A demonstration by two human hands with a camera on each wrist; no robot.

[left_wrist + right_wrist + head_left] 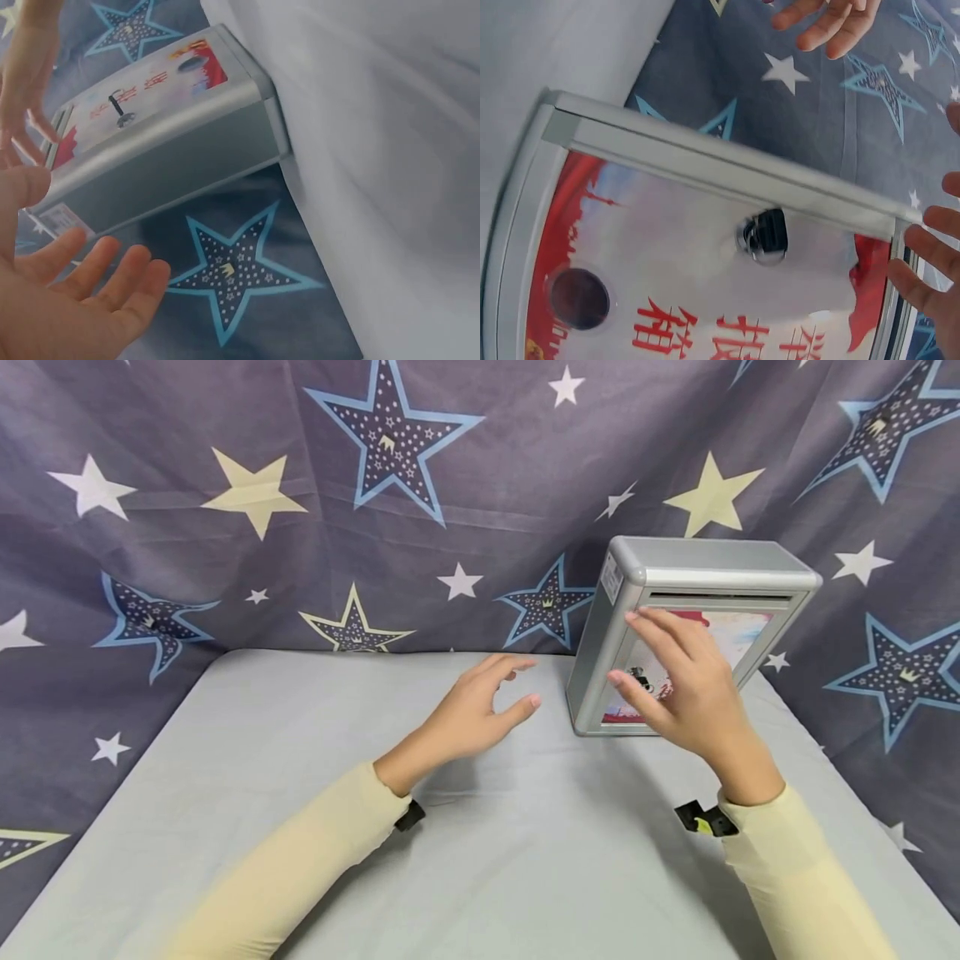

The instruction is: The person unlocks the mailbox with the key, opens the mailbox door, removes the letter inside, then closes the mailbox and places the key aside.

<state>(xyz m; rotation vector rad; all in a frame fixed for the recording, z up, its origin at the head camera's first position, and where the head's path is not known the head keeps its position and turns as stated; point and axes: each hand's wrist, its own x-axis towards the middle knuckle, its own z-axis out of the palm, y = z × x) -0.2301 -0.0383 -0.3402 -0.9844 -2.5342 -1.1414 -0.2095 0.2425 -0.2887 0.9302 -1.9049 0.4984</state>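
A silver metal letterbox (pixel 712 560) stands upright at the back right of the table, with a slot (pixel 720 597) near its top. Its front carries a red and white printed panel; a key with a black head (pixel 772 231) sits in the lock. My right hand (pixel 690 685) hovers in front of the panel, fingers spread and holding nothing; whether a fingertip touches the box, I cannot tell. To the left of the box, my left hand (pixel 476 706) is held above the table, thumb apart from the fingers, nothing in it.
A pale cloth covers the table (pixel 225 777). Behind and beside it hangs a dark curtain (pixel 495 468) with star prints, close to the back of the box. A white label (pixel 611 578) is on the box's left side.
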